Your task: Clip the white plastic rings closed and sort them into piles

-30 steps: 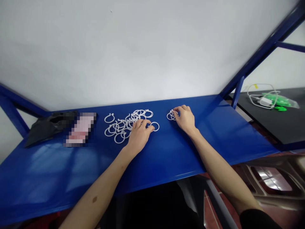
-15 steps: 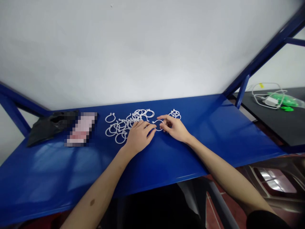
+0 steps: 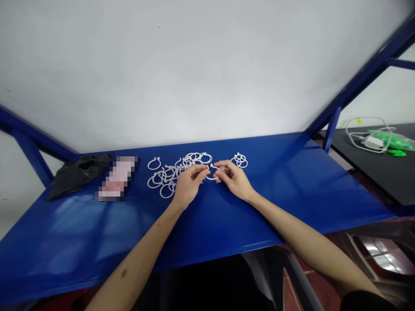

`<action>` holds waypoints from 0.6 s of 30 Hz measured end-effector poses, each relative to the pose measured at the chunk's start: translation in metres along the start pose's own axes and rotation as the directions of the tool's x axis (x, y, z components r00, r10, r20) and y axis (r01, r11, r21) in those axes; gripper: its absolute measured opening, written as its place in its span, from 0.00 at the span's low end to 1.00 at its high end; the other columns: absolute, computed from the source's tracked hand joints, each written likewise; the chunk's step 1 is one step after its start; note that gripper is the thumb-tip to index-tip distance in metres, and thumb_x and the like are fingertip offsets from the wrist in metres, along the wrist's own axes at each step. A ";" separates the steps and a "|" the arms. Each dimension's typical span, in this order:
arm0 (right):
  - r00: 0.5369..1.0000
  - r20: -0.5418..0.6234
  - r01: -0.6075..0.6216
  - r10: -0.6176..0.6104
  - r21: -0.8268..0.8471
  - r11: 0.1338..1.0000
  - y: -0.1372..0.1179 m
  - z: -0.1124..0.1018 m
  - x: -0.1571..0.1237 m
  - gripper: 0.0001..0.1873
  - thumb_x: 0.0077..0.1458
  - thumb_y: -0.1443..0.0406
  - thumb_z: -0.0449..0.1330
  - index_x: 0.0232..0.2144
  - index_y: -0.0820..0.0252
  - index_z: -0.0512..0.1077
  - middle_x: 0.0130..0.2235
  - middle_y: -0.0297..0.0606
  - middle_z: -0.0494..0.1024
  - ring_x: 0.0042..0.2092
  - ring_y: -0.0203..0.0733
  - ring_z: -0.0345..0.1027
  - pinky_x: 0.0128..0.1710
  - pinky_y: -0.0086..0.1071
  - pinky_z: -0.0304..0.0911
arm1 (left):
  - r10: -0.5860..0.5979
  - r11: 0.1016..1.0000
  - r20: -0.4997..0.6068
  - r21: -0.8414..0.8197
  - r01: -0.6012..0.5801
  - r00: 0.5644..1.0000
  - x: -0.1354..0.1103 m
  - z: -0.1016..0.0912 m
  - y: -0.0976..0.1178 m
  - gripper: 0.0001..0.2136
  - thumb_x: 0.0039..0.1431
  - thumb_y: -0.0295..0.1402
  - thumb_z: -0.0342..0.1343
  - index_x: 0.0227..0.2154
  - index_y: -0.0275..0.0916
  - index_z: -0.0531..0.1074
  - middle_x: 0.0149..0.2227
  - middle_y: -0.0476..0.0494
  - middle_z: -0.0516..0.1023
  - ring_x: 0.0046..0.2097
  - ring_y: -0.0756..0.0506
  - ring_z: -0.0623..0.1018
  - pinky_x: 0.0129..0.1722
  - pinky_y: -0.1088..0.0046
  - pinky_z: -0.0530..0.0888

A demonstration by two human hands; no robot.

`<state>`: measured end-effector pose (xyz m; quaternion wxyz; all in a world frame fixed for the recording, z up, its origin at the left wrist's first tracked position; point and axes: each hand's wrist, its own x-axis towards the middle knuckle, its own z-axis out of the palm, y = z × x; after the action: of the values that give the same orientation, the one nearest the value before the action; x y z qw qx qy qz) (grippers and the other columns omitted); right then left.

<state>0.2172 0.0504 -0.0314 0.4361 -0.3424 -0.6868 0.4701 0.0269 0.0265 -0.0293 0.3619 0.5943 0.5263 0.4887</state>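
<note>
A white open ring [image 3: 211, 178] with small knobs at its ends, like a shower curtain ring, is held between my two hands over the blue table. My left hand [image 3: 188, 183] pinches one end between thumb and fingers, and my right hand [image 3: 237, 180] grips the other side. The ring's ends stand apart, with part of it behind my fingers. Left of my left hand lies a loose heap of similar white rings [image 3: 167, 198], some overlapping. Just beyond my right hand rests a small cluster of white rings [image 3: 240, 166].
The blue table [image 3: 285, 172] runs up to a white wall. A black bag [image 3: 69, 177] and a blurred pink item [image 3: 118, 175] lie at the left. On a black surface to the right are a charger with white cable [image 3: 372, 141] and a green item in clear plastic [image 3: 389, 139].
My left hand has gone from spread fingers near the ring to a pinch on its end. The ring has turned, its opening now facing away from me. The camera view has shifted slightly.
</note>
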 end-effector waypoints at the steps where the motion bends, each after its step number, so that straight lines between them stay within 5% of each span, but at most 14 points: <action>1: 1.000 0.006 0.013 -0.013 -0.017 1.000 -0.001 0.000 -0.001 0.13 0.64 0.57 0.58 0.48 0.55 0.71 0.34 0.33 0.79 0.33 0.35 0.75 0.37 0.31 0.71 | -0.013 1.000 0.015 -0.001 0.013 1.000 0.000 0.000 0.000 0.10 0.62 0.39 0.58 0.41 0.40 0.76 0.36 0.44 0.84 0.33 0.47 0.81 0.32 0.71 0.77; 10: 0.992 0.057 0.123 -0.117 -0.122 0.985 -0.007 0.001 -0.008 0.12 0.66 0.59 0.57 0.43 0.59 0.77 0.33 0.37 0.80 0.31 0.36 0.74 0.33 0.30 0.69 | -0.018 0.995 0.026 0.096 0.016 0.999 -0.010 -0.003 0.013 0.05 0.59 0.32 0.56 0.32 0.41 0.77 0.28 0.50 0.81 0.28 0.49 0.76 0.30 0.74 0.72; 18: 0.966 0.117 0.256 -0.233 -0.266 0.929 -0.009 0.004 -0.009 0.12 0.68 0.62 0.54 0.43 0.57 0.76 0.34 0.37 0.80 0.34 0.37 0.74 0.36 0.31 0.70 | 0.182 0.933 0.045 0.306 -0.187 0.982 -0.012 -0.006 0.012 0.06 0.60 0.28 0.55 0.31 0.42 0.76 0.31 0.51 0.81 0.31 0.49 0.78 0.37 0.73 0.73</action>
<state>0.2169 0.0381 -0.0264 0.4096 -0.2924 -0.8010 0.3243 0.0251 0.0120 -0.0188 0.2213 0.6942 0.5353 0.4273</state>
